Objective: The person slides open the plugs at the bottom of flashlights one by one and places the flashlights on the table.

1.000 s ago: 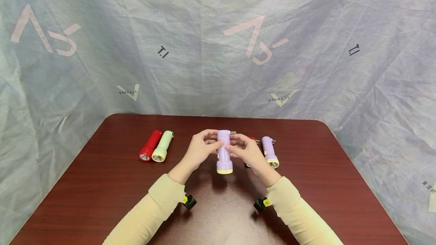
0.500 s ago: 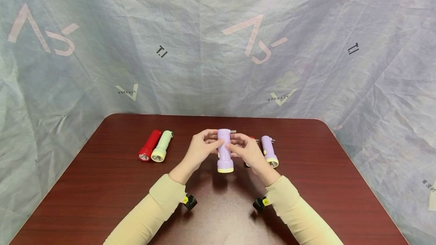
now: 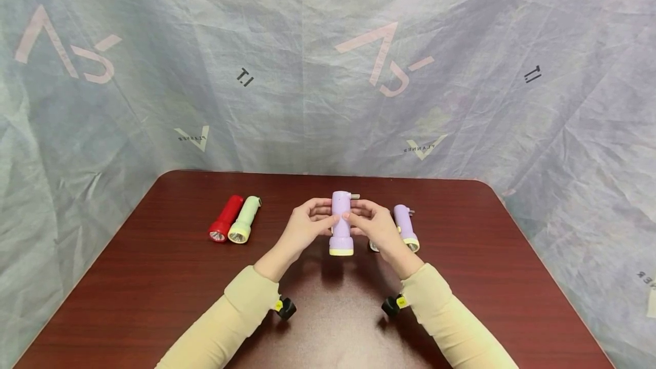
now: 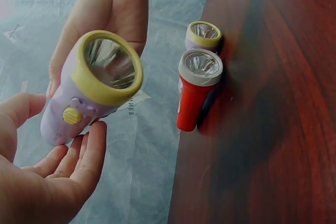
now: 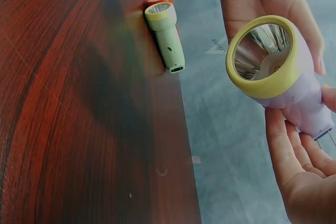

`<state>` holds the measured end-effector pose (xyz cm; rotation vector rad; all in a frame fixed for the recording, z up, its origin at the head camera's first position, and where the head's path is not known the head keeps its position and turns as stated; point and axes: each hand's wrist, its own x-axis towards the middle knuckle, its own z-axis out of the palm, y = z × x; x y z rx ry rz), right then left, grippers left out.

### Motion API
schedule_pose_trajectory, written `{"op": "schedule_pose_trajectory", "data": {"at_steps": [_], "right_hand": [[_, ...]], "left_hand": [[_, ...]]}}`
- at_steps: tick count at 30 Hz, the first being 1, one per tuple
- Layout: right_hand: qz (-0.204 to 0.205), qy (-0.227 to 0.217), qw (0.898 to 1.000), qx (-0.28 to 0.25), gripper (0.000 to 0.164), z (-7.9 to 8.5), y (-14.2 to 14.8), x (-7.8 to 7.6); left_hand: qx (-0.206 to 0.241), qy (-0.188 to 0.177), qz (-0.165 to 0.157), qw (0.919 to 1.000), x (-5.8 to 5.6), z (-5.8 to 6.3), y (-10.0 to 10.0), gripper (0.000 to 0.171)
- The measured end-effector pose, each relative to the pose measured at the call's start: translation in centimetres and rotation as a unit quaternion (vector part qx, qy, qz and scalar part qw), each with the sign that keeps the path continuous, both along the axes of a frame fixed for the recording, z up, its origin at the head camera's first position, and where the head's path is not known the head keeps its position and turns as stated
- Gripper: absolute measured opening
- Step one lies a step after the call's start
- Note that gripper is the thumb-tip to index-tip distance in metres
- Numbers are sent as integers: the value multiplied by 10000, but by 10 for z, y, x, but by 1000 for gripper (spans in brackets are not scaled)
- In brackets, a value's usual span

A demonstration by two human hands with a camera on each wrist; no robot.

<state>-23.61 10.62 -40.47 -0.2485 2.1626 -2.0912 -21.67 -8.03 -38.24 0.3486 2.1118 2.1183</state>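
Observation:
A lilac flashlight [image 3: 341, 235] with a yellow head rim is held upright above the table, lens end down, plug prongs sticking out near its top. My left hand [image 3: 302, 228] grips its left side with the thumb across the front. From the other side my right hand [image 3: 378, 229] holds it the same way, the two thumb tips close together. In the left wrist view, a yellow switch [image 4: 72, 115] shows on the side of the barrel. The right wrist view looks into the reflector of the lilac flashlight [image 5: 265, 59], and the lens appears unlit.
A red flashlight [image 3: 226, 220] and a pale green flashlight [image 3: 245, 221] lie side by side at the left of the dark red wooden table [image 3: 169, 278]. At right lie another lilac flashlight [image 3: 406, 226] and a red flashlight [image 4: 195, 93] with a white rim, mostly behind my right hand.
Both hands have shifted the lilac flashlight slightly up and to the right. The right-hand red flashlight's body has become hidden behind my right hand in the head view. The flashlights on the table stay put.

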Motion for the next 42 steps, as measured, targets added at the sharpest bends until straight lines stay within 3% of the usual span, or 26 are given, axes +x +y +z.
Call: {"op": "schedule_pose_trajectory", "data": {"at_steps": [14, 21, 42], "right_hand": [[13, -115, 9999, -67, 43, 0, 0, -1], [5, -186, 9998, -101, 43, -1, -2, 0], [44, -363, 9993, -17, 48, -5, -1, 1]], "left_hand": [[-16, -151, -48, 9999, 2, -3, 1, 49], [92, -126, 195, 9997, -15, -30, 4, 48], [21, -553, 412, 9976, -20, -26, 8, 48]]}}
